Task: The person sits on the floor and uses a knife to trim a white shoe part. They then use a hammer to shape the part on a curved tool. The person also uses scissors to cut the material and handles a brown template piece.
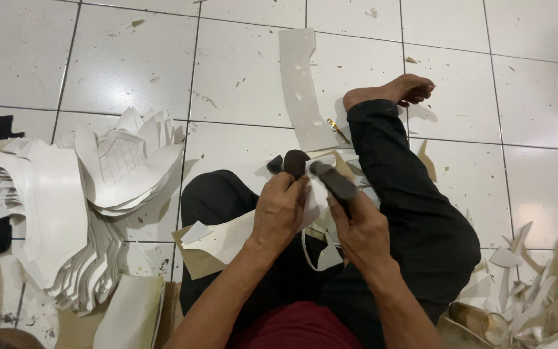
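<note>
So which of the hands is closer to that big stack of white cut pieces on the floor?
The left. The left hand is over the lap, on the side where the stack of white cut pieces lies. The right hand is farther off, beyond the left hand.

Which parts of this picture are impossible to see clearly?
Head view:
- Dark-handled tool: its working end is hidden by the right hand.
- White cut sheet piece: partly covered by the left hand.
- Glass cup: its contents are unclear.

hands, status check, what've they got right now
Left hand pinching white cut sheet. Right hand gripping dark tool. Stacked white pieces left, scraps right; nothing blocking.
</note>
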